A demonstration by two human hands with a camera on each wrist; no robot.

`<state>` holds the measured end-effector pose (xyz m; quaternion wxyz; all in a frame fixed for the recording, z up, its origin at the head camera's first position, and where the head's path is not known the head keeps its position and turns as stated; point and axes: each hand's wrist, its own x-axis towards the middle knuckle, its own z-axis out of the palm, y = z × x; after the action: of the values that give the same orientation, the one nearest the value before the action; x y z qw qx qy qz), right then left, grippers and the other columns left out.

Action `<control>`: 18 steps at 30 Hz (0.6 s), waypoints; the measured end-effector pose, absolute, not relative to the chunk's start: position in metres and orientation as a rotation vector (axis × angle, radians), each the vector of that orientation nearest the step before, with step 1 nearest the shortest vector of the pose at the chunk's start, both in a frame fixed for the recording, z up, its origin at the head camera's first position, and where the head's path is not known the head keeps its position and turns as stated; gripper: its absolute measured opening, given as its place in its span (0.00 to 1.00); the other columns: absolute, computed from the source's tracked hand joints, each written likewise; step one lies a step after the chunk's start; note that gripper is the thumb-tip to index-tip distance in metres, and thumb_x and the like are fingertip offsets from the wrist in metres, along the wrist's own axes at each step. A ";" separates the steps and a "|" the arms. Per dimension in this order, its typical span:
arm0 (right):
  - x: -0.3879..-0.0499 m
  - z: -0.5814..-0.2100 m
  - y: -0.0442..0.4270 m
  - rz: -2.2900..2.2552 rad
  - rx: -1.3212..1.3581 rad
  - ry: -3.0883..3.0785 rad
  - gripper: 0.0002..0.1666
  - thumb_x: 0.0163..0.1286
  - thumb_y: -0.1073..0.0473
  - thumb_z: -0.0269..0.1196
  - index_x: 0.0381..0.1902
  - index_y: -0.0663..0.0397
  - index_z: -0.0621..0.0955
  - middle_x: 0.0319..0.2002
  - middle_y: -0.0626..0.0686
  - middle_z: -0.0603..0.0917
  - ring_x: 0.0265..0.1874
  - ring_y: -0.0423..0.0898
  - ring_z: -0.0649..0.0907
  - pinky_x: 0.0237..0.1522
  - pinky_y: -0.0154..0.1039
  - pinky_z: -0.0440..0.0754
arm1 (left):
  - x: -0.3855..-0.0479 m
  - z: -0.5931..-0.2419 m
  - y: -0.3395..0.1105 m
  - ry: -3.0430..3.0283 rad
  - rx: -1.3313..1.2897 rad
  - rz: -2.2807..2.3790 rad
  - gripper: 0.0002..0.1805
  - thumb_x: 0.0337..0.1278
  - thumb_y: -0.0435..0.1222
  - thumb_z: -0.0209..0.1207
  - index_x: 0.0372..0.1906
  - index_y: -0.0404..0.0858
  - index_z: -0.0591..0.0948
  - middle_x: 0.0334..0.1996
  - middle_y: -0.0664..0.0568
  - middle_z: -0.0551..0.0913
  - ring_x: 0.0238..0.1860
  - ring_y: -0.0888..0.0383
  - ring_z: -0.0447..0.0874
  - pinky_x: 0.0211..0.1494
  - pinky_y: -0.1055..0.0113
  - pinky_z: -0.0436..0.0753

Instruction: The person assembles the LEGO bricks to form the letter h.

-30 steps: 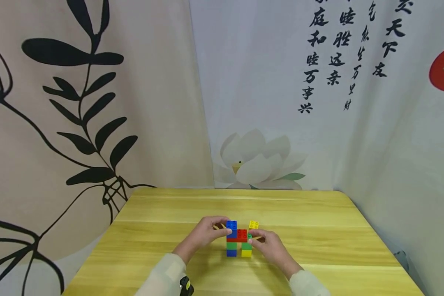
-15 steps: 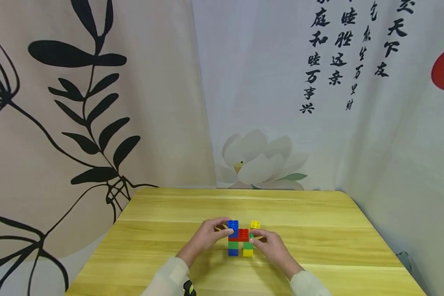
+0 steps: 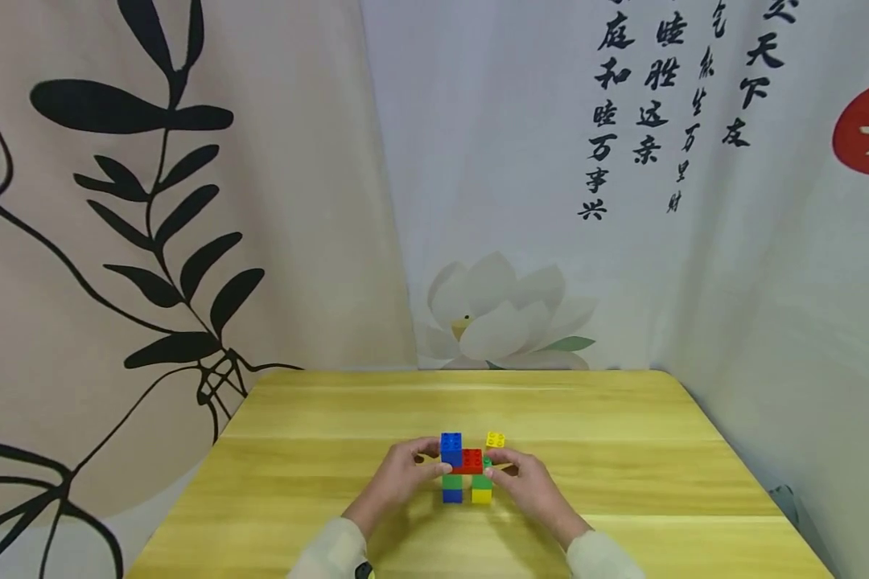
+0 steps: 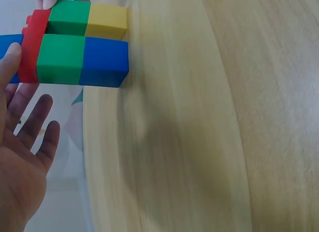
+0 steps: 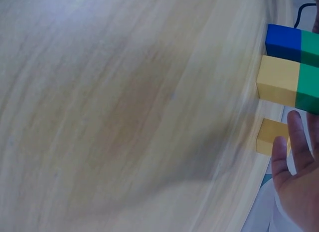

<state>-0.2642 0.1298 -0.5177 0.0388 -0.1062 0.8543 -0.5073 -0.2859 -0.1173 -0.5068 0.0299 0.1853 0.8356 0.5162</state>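
A small structure of toy building bricks stands on the table. Its left leg is a green brick point(image 3: 452, 481) on a blue one point(image 3: 452, 497); the right leg is green point(image 3: 481, 482) on yellow point(image 3: 481, 497). Across them lies a red brick point(image 3: 471, 461), with another blue brick point(image 3: 451, 447) on its left end. My left hand point(image 3: 397, 478) pinches the structure's left side, thumb in front near the red-blue joint. My right hand point(image 3: 534, 485) pinches the right end, where a green stud shows; its grip is partly hidden in the right wrist view.
Behind the right hand sits a loose yellow brick point(image 3: 496, 439), also visible as a yellow block point(image 5: 270, 134) in the right wrist view. The wooden table point(image 3: 623, 450) reaches back to a printed curtain point(image 3: 521, 201).
My left hand has slid down a little, its thumb going from the upper blue brick to about the red brick's level. The right hand keeps its hold. The head view has shifted slightly.
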 end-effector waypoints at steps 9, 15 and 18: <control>-0.262 -0.514 0.134 -1.605 -0.290 2.604 0.22 0.71 0.51 0.64 0.58 0.56 0.81 0.52 0.55 0.83 0.47 0.50 0.82 0.48 0.47 0.82 | -0.286 -0.506 -0.118 2.497 0.551 1.612 0.22 0.61 0.46 0.67 0.58 0.42 0.82 0.44 0.58 0.85 0.49 0.55 0.80 0.50 0.59 0.80; -0.276 -0.519 0.150 -1.657 -0.107 2.682 0.19 0.73 0.54 0.62 0.57 0.57 0.82 0.49 0.51 0.84 0.48 0.49 0.82 0.50 0.48 0.81 | -0.287 -0.506 -0.118 2.483 0.545 1.625 0.22 0.60 0.46 0.67 0.58 0.43 0.82 0.44 0.57 0.85 0.48 0.56 0.80 0.51 0.60 0.80; -0.284 -0.521 0.157 -1.654 -0.052 2.712 0.19 0.72 0.56 0.63 0.57 0.59 0.82 0.49 0.52 0.84 0.49 0.50 0.82 0.51 0.50 0.80 | -0.285 -0.505 -0.118 2.474 0.532 1.640 0.22 0.60 0.45 0.67 0.58 0.42 0.82 0.44 0.57 0.85 0.49 0.56 0.80 0.52 0.59 0.79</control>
<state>-0.2845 0.1569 -0.5212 -0.0175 -0.0164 0.8535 -0.5205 -0.2851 -0.1180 -0.5047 0.0631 0.1760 0.8188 0.5427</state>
